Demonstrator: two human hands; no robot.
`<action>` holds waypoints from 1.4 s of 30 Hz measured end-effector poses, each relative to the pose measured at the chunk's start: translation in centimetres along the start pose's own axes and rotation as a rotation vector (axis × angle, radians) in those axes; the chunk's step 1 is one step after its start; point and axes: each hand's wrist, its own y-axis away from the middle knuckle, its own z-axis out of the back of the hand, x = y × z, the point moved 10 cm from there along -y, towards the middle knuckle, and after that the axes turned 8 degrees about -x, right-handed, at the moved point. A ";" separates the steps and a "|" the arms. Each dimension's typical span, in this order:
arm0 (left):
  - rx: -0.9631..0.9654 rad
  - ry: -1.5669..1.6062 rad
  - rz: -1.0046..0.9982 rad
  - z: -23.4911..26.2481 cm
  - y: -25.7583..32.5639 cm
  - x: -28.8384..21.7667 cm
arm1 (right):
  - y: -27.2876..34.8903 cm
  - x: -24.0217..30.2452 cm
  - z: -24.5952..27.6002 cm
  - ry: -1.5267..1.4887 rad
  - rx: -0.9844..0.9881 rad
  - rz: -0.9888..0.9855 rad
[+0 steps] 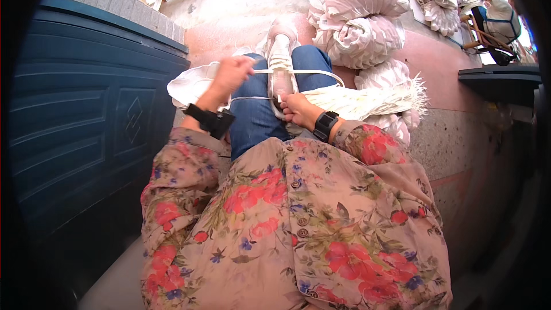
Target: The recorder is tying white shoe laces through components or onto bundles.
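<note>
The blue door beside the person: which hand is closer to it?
Left. The left hand pulls a white strip near the blue door; the right hand is farther away, beyond the knee.

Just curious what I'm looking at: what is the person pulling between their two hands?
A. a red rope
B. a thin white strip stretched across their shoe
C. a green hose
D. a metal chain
B: the left hand and right hand hold a thin white strip that runs across the pale shoe.
</note>
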 end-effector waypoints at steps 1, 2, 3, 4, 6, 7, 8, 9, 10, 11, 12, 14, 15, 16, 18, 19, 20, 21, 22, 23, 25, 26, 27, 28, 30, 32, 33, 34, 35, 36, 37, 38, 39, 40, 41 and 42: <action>-0.020 -0.127 -0.031 -1.3 0.2 0.2 | 0.4 0.3 0.1 0.034 0.005 0.017; -0.017 -0.227 -0.103 -2.5 0.4 -0.2 | 0.8 0.3 0.1 0.034 0.025 0.006; -0.023 -0.229 -0.086 -3.2 0.6 0.0 | 1.4 0.5 0.2 0.070 0.037 0.018; -0.067 -0.369 -0.186 -3.6 0.9 -0.8 | 2.0 0.7 0.4 0.105 0.049 0.029; -0.114 -0.510 -0.287 -4.2 1.4 -1.8 | 3.1 1.1 0.8 0.110 0.077 0.037; -0.112 -0.544 -0.264 -4.3 1.4 -1.6 | 3.4 1.4 1.2 0.121 0.053 0.051; -0.108 -0.569 -0.253 -4.4 1.4 -1.6 | 3.7 1.3 0.8 0.113 0.104 0.045; -0.108 -0.578 -0.243 -4.4 1.4 -1.5 | 3.9 1.4 0.8 0.109 0.110 0.049; -0.126 -0.586 -0.260 -4.2 1.5 -1.8 | 4.0 1.5 0.4 0.103 0.149 0.056; -0.148 -0.586 -0.298 -4.0 1.6 -2.3 | 3.9 1.4 0.6 0.106 0.123 0.049; -0.148 -0.603 -0.275 -3.8 1.5 -2.2 | 3.9 1.4 0.3 0.105 0.147 0.054; -0.127 -0.598 -0.268 -3.7 1.3 -2.1 | 3.8 1.3 0.1 0.102 0.171 0.058; -0.130 -0.605 -0.258 -3.6 1.2 -2.0 | 3.6 1.3 0.2 0.112 0.155 0.066; -0.124 -0.616 -0.266 -3.7 1.1 -2.0 | 3.5 1.3 0.7 0.129 0.106 0.076; -0.115 -0.630 -0.274 -3.9 0.8 -1.9 | 3.6 1.2 0.4 0.128 0.134 0.085; -0.103 -0.605 -0.259 -4.1 0.6 -1.7 | 3.6 1.3 0.7 0.144 0.105 0.097; -0.095 -0.573 -0.263 -4.3 0.4 -1.7 | 3.7 1.3 0.5 0.136 0.125 0.096; -0.089 -0.579 -0.246 -4.5 0.2 -1.4 | 3.7 1.3 0.5 0.146 0.117 0.099; -0.030 -0.471 -0.142 -5.0 -0.1 -0.4 | 3.8 1.4 0.4 0.154 0.123 0.115; 0.036 -0.353 -0.055 -5.6 -0.2 0.5 | 3.8 1.3 0.5 0.154 0.109 0.103; 0.050 -0.257 0.015 -5.9 -0.3 1.0 | 3.9 1.4 0.6 0.164 0.100 0.119; 0.074 -0.156 0.073 -6.2 -0.2 1.4 | 4.0 1.4 0.2 0.149 0.143 0.121; 0.071 -0.148 0.072 -6.2 -0.2 1.3 | 4.1 1.5 0.2 0.141 0.139 0.124; 0.022 -0.365 -0.116 -5.9 -0.2 -0.2 | 4.0 1.5 0.4 0.139 0.118 0.133; -0.028 -0.582 -0.303 -6.0 0.3 -1.9 | 4.2 1.6 0.3 0.129 0.138 0.134; -0.054 -0.695 -0.442 -6.4 0.9 -3.1 | 4.3 1.6 0.3 0.127 0.138 0.138; -0.053 -0.705 -0.426 -6.5 0.9 -3.0 | 4.3 1.6 0.2 0.138 0.139 0.143; -0.105 -0.638 -0.402 -6.1 0.9 -3.1 | 4.4 1.7 0.2 0.149 0.138 0.148; -0.155 -0.569 -0.379 -5.7 0.8 -3.1 | 4.4 1.6 0.2 0.148 0.136 0.149; -0.153 -0.566 -0.383 -5.9 0.6 -3.2 | 4.5 1.7 0.1 0.158 0.137 0.166; -0.142 -0.548 -0.387 -6.2 0.5 -3.2 | 4.5 1.8 0.0 0.168 0.139 0.181; -0.125 -0.522 -0.401 -6.5 0.5 -3.3 | 4.5 1.8 -0.1 0.167 0.135 0.182; -0.130 -0.528 -0.394 -6.6 0.4 -3.2 | 4.4 1.9 0.0 0.187 0.116 0.198; -0.154 -0.483 -0.382 -6.5 0.3 -3.2 | 4.3 2.0 0.4 0.213 0.068 0.210; -0.177 -0.430 -0.378 -6.2 0.3 -3.3 | 4.4 2.1 0.1 0.208 0.097 0.214; -0.182 -0.439 -0.369 -6.2 0.3 -3.2 | 4.4 2.3 0.2 0.246 0.089 0.235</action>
